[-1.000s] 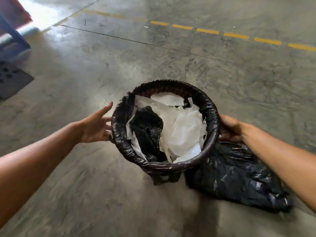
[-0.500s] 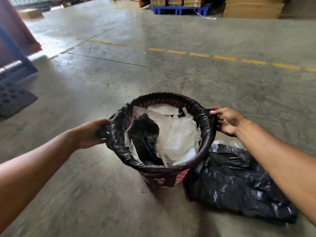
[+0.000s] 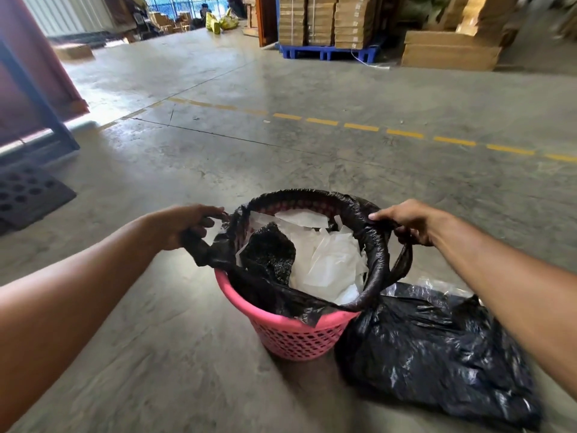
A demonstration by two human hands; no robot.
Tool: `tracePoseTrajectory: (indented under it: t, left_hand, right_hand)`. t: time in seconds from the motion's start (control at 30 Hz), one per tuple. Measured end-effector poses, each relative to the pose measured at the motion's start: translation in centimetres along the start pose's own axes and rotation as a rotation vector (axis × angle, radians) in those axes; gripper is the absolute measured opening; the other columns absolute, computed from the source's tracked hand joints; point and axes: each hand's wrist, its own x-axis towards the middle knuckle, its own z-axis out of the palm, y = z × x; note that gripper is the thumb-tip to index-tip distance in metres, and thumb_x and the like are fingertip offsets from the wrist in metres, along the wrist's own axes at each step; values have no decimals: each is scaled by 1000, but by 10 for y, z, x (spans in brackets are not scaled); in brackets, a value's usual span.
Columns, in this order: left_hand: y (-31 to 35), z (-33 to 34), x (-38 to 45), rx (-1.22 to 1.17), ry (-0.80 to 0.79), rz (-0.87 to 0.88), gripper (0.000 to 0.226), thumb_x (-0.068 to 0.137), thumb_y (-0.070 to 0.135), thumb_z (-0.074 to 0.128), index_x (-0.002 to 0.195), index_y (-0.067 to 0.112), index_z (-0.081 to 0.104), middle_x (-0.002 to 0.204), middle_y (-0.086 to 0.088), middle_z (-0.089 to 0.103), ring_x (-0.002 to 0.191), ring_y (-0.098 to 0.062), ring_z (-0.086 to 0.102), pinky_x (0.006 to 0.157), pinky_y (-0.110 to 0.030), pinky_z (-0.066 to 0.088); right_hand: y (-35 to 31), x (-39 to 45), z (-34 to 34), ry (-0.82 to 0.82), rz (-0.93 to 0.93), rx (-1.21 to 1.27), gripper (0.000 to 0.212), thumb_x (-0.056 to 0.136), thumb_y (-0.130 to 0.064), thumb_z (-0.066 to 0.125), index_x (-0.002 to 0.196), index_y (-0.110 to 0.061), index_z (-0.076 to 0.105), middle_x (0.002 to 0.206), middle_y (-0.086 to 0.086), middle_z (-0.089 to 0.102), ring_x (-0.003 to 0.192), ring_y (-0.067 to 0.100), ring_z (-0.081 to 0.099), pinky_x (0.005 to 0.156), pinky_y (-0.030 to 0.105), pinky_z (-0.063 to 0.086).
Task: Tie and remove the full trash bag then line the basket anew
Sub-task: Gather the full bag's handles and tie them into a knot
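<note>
Two bare hands gripped the crinkled black plastic trash bag (image 3: 376,242) at its rim: the left hand (image 3: 184,225) at nine o'clock, fingers clenched on a pulled-out bunch, the right hand (image 3: 409,220) at three o'clock, fingers curled tight around a stretched loop. The bag sat in the pink perforated plastic basket (image 3: 293,335), holding white crumpled paper (image 3: 327,264). At four o'clock, touching the basket, lay a loose black plastic bag (image 3: 437,354) on the grey concrete floor (image 3: 218,157).

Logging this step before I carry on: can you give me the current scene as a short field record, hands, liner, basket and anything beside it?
left hand: gripping the black liner edge at the basket's left side
right hand: gripping the liner edge at the right side
liner: partly peeled off the rim, untied, open
contents: white paper scraps, dark crumpled wad
pink basket: upright on concrete floor
beside it: loose black bag, on the right
</note>
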Motion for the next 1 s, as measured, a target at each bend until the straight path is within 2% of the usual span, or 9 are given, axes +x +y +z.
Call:
tracePoseTrajectory:
  t: [0.1,0.2,0.4,0.5,0.63,0.77,0.87,0.93,1.0]
  left_hand:
    - [23,2,6,-272,142,209,19,93,20,53,75,22,53,52,9,38,36,-5,31,47,-22,23]
    - [31,-11,2,-619,61,310,17,65,21,58,55,25,45,51,9,28,41,-8,19,51,-25,12]
    - [6,-31,12,-54,206,165,13,93,27,65,97,15,62,54,6,26,36,-7,23,36,-19,16]
    - [12,-37,5,-119,227,257,13,93,28,65,85,18,63,58,5,26,40,-9,28,51,-28,18]
    - [24,-56,-18,-155,127,293,26,92,33,65,73,22,51,51,8,34,41,-10,44,55,-28,26]
    - [19,-67,-41,141,79,252,17,91,27,67,89,11,60,63,-1,51,60,-20,62,57,-32,45]
    - [17,-71,-53,248,43,135,17,95,25,65,93,9,63,69,-3,53,59,-19,58,48,-29,48]
    - [21,-74,-63,198,32,111,14,94,25,64,93,11,61,74,-3,50,51,-13,49,44,-23,43]
    - [26,-77,-71,108,-25,165,36,71,35,85,91,13,64,74,-1,56,50,-10,52,45,-21,47]
  right_hand:
    - [-25,0,-7,10,-76,115,17,86,-23,69,72,-19,61,62,-3,45,43,10,29,47,22,26]
    - [-47,4,-22,-89,-122,403,23,88,-23,56,66,-20,49,53,-4,28,29,7,19,36,17,18]
    - [-43,12,-22,-42,-123,-20,33,90,-6,67,57,-10,72,49,-1,42,35,10,25,38,17,21]
    - [-61,3,-26,-71,-240,51,4,86,-6,72,83,-3,72,53,1,41,35,8,30,35,16,24]
    - [-66,-13,-52,-50,-349,136,20,83,-6,74,103,-5,73,59,1,49,41,7,36,44,18,30]
    - [-34,-29,-65,-60,-216,-175,24,73,-8,85,94,-10,74,60,1,56,53,12,47,59,21,41]
    - [-7,-37,-65,-45,-123,-322,16,72,-10,85,84,-4,75,60,5,56,57,16,51,63,25,50]
    - [2,-52,-70,-93,-102,-214,22,69,-19,87,82,-5,76,66,5,62,62,15,56,64,26,52]
    - [4,-63,-82,-185,-170,11,43,49,-35,95,80,-11,77,71,1,68,67,13,60,68,27,54]
